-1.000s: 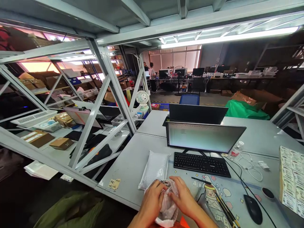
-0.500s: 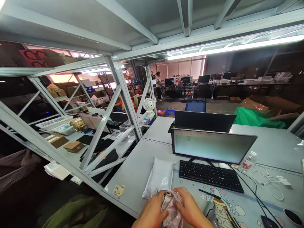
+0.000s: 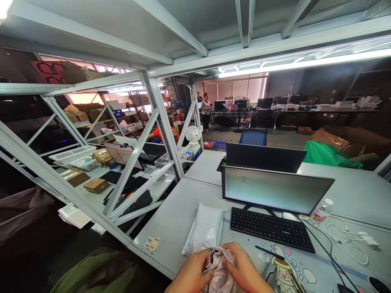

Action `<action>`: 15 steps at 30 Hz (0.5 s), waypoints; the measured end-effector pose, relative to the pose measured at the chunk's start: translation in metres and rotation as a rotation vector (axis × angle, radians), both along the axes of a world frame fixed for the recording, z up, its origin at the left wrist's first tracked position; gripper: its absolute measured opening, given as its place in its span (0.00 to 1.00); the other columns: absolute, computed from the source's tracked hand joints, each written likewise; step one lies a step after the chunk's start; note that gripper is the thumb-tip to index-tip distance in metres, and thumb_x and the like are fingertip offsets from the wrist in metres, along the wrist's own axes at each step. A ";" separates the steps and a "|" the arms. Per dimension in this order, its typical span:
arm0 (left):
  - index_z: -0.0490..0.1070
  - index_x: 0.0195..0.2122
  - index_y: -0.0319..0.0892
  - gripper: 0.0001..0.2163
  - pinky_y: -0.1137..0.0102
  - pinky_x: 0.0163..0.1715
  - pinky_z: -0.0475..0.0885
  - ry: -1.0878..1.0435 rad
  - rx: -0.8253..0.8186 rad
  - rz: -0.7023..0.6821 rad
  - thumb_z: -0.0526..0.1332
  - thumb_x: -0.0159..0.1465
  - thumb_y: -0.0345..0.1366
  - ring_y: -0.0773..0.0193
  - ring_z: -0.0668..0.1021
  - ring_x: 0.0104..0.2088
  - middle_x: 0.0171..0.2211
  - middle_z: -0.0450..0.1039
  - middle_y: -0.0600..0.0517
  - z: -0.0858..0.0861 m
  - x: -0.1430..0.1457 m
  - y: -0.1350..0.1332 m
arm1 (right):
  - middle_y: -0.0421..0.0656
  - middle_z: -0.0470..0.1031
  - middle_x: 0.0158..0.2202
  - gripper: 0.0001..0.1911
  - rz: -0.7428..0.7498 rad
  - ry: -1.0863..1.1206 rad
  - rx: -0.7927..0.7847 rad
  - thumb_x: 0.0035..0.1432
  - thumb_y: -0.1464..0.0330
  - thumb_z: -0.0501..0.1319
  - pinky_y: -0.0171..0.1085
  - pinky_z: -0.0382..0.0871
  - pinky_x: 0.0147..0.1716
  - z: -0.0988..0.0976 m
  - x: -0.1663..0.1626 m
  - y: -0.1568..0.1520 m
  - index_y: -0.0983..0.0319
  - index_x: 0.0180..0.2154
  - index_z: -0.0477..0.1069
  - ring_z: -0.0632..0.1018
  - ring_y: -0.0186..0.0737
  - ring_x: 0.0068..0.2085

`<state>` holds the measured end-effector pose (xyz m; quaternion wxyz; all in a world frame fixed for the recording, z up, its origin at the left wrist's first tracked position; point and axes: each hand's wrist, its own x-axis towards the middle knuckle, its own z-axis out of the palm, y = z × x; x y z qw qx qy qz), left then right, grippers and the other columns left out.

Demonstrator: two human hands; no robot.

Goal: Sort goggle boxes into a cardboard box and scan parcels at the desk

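Both of my hands grip a crumpled translucent plastic bag (image 3: 217,268) with a patterned item inside, at the bottom edge of the view over the grey desk (image 3: 171,219). My left hand (image 3: 191,274) pinches the bag's left side with closed fingers. My right hand (image 3: 244,270) closes on its right side. Just beyond the bag lies a flat white padded parcel (image 3: 205,228). To its right are a black keyboard (image 3: 270,230) and a lit monitor (image 3: 275,189).
Grey metal shelving (image 3: 146,134) with boxes and laptops stands to the left. A water bottle (image 3: 320,211), white cables (image 3: 348,234) and a mouse (image 3: 378,284) lie at the right. A second monitor (image 3: 265,156), a blue chair and people at far desks are behind. Green fabric (image 3: 94,270) lies below left.
The view has swung slightly left and up, so my hands sit lower in frame. My fingers keep working the bag, which now shows a darker patterned item at its top.
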<state>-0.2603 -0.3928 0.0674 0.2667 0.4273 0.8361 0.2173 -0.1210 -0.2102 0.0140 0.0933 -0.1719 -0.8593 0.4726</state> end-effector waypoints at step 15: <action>0.69 0.66 0.43 0.28 0.55 0.66 0.71 -0.065 0.150 -0.074 0.65 0.64 0.33 0.49 0.78 0.62 0.63 0.76 0.43 -0.016 -0.006 0.003 | 0.46 0.80 0.48 0.21 -0.190 0.027 -0.103 0.71 0.52 0.65 0.47 0.77 0.51 0.001 -0.009 0.016 0.64 0.50 0.77 0.81 0.44 0.47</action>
